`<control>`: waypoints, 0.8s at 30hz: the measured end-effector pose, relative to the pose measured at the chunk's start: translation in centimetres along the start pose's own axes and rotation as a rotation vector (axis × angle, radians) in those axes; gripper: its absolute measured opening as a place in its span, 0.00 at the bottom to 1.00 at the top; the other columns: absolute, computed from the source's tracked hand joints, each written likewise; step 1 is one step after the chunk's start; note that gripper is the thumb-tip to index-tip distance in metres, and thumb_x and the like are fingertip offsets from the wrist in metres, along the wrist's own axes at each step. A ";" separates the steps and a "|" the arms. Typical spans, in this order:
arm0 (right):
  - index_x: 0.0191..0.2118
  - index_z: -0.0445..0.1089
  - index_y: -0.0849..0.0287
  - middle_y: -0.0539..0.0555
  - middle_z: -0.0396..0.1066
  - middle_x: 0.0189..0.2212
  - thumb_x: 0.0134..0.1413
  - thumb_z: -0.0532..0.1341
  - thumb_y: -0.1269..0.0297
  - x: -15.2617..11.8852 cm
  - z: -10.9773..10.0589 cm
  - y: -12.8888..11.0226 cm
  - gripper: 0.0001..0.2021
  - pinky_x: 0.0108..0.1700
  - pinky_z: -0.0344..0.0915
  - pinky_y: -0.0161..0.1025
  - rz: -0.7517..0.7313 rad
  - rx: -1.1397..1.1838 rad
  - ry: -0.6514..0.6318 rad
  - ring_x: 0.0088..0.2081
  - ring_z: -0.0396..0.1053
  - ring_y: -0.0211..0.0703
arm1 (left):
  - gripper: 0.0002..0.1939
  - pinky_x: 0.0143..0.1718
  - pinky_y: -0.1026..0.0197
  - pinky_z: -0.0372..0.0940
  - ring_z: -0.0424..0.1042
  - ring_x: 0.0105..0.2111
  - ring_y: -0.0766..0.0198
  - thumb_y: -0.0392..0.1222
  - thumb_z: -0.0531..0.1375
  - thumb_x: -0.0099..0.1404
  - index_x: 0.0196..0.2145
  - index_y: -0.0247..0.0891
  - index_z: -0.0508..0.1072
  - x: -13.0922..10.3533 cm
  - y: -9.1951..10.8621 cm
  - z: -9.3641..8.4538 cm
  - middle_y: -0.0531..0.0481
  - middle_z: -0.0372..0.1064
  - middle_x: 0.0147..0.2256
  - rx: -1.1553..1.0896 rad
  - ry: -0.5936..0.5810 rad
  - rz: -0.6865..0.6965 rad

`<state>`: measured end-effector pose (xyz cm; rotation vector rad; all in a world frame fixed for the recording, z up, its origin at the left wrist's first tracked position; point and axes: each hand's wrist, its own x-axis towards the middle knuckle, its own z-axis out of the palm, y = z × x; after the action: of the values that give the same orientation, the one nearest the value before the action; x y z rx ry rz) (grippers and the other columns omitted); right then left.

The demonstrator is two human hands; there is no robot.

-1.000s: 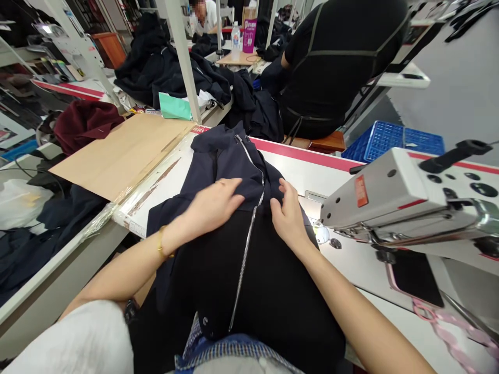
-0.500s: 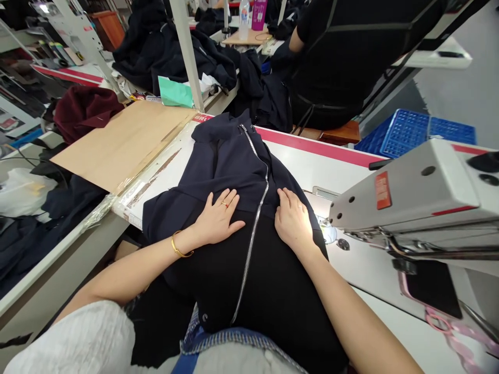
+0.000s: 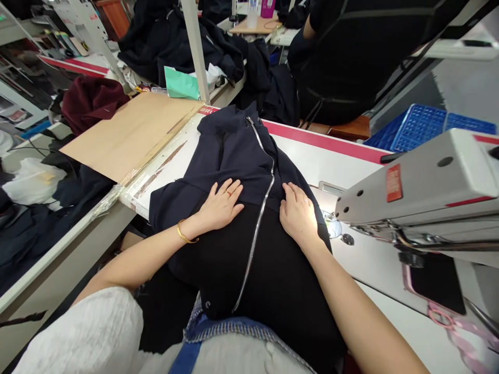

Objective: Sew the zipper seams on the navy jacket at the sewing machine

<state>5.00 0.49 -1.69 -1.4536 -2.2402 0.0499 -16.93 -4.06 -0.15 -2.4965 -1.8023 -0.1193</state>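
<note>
Head view: a dark jacket (image 3: 230, 249) lies in front of me, its collar end on the white table (image 3: 312, 150) and its hem by my waist. I have my left hand (image 3: 222, 208) flat on it, fingers spread; my right hand (image 3: 299, 213) rests palm down, fingers close together, and neither pinches the cloth. A silver zipper (image 3: 257, 228) runs between them. Just right of my right hand stands a sewing machine (image 3: 424, 192), with a phone (image 3: 436, 280) near it; left of the jacket is a brown board (image 3: 136, 130).
</note>
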 end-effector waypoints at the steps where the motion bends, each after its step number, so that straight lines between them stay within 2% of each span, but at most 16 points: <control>1: 0.51 0.59 0.65 0.62 0.60 0.50 0.55 0.48 0.70 -0.1 -0.3 -0.1 0.17 0.51 0.57 0.49 -0.015 0.048 0.044 0.53 0.56 0.52 | 0.25 0.56 0.44 0.46 0.42 0.59 0.54 0.47 0.43 0.67 0.58 0.33 0.50 0.0 -0.1 0.0 0.44 0.45 0.59 -0.008 0.025 0.004; 4: 0.41 0.64 0.61 0.58 0.67 0.40 0.56 0.50 0.67 -1.0 -1.3 -0.9 0.09 0.47 0.60 0.44 -0.088 0.248 0.124 0.44 0.63 0.46 | 0.22 0.55 0.43 0.48 0.47 0.57 0.51 0.46 0.47 0.66 0.54 0.33 0.58 -0.2 0.2 -0.6 0.42 0.52 0.56 -0.052 0.119 0.052; 6: 0.38 0.64 0.59 0.55 0.67 0.35 0.56 0.52 0.65 -1.9 -1.9 -1.7 0.07 0.44 0.62 0.41 -0.120 0.344 0.077 0.40 0.64 0.43 | 0.18 0.54 0.45 0.50 0.53 0.54 0.52 0.44 0.49 0.65 0.49 0.35 0.63 -0.5 0.8 -1.1 0.43 0.58 0.53 -0.103 0.164 0.186; 9: 0.39 0.63 0.59 0.55 0.66 0.36 0.54 0.55 0.64 -3.0 -2.0 -2.4 0.07 0.41 0.62 0.42 -0.135 0.319 -0.023 0.39 0.64 0.44 | 0.13 0.51 0.52 0.57 0.61 0.47 0.58 0.39 0.49 0.65 0.45 0.34 0.66 -1.2 2.3 -1.6 0.45 0.64 0.48 -0.163 0.155 0.463; 11: 0.38 0.63 0.59 0.55 0.66 0.36 0.52 0.56 0.65 -3.4 -1.6 -2.4 0.07 0.39 0.61 0.43 -0.150 0.245 -0.041 0.39 0.64 0.46 | 0.14 0.48 0.56 0.60 0.62 0.44 0.60 0.35 0.49 0.64 0.46 0.31 0.66 -1.7 3.0 -1.5 0.44 0.64 0.47 -0.170 0.130 0.542; 15: 0.34 0.63 0.59 0.54 0.66 0.34 0.52 0.55 0.67 -3.7 -1.1 -2.0 0.04 0.38 0.59 0.41 -0.157 0.197 -0.038 0.38 0.64 0.44 | 0.15 0.47 0.55 0.60 0.62 0.45 0.58 0.33 0.49 0.64 0.47 0.28 0.64 -2.1 3.4 -0.9 0.42 0.63 0.47 -0.190 0.108 0.539; 20: 0.40 0.61 0.60 0.54 0.65 0.37 0.51 0.56 0.67 -3.5 -1.2 -1.9 0.09 0.40 0.59 0.41 -0.132 0.202 -0.062 0.40 0.63 0.43 | 0.14 0.46 0.57 0.61 0.62 0.44 0.60 0.34 0.50 0.63 0.47 0.29 0.64 -2.0 3.3 -0.8 0.43 0.64 0.45 -0.274 0.116 0.490; 24: 0.43 0.62 0.58 0.53 0.64 0.38 0.51 0.55 0.67 -3.4 -1.4 -2.0 0.12 0.40 0.58 0.42 -0.122 0.171 -0.124 0.40 0.62 0.44 | 0.13 0.46 0.57 0.61 0.62 0.44 0.60 0.36 0.50 0.64 0.46 0.32 0.64 -1.8 3.3 -1.2 0.44 0.60 0.50 -0.281 0.056 0.427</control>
<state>4.96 -3.61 -1.12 -1.2524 -2.3552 0.2928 -14.43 -6.94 0.81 -2.9713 -1.2673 -0.4400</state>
